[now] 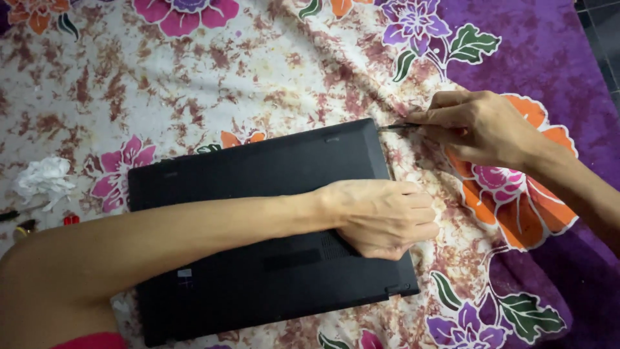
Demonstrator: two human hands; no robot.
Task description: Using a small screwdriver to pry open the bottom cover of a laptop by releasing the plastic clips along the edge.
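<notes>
A black laptop (258, 174) lies bottom side up on a flowered cloth (258, 71). My left hand (381, 216) reaches across it and grips its right edge, fingers curled over the side. My right hand (481, 126) holds a thin dark tool (397, 126), whose tip touches the laptop's far right corner at the seam.
A crumpled white tissue (45, 178) lies at the left. Below it, at the left edge, are a small red thing (71, 220) and other small tools (19, 223). Dark floor tiles (604, 39) show at the top right beyond the cloth.
</notes>
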